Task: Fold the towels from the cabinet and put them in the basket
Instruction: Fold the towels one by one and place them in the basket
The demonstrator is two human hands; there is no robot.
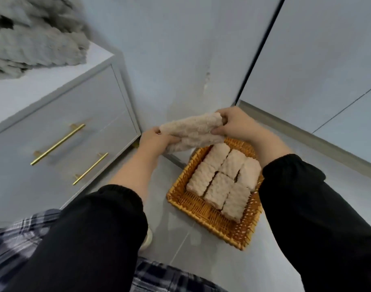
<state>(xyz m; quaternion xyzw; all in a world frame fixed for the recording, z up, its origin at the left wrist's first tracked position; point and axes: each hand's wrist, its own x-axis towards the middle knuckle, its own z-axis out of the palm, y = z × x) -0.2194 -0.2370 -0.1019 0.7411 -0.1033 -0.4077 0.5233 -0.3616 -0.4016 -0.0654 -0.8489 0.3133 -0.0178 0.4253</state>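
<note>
the left hand point(157, 140) and the right hand point(233, 123) are both closed on one beige towel point(190, 129), each gripping an end, so that the towel is held stretched between them in the middle of the frame, in the air above the far edge of the basket point(193, 205). the towel appears to be folded lengthwise into a long strip, with a second layer seen hanging just under the top one; how many layers there are cannot be told.

the wicker basket is set on the pale tiled floor point(165, 232) at lower centre, and six folded towels point(222, 182) are packed in it in two rows, touching one another. bare wicker is left along the near and left sides of the basket.

at the upper left of the frame a heap of grey towels point(32, 43) is seen lying unfolded on top of the cabinet point(75, 127), which has two brass handles point(58, 144).

the step in hand is judged to be the folding of a seventh beige towel, not yet finished. for the next move, the two ends would need to be brought together to shorten the strip to the size of those already packed, and the bundle lowered into the bare part of the basket. the task is judged partly done, since the grey heap is untouched.
</note>
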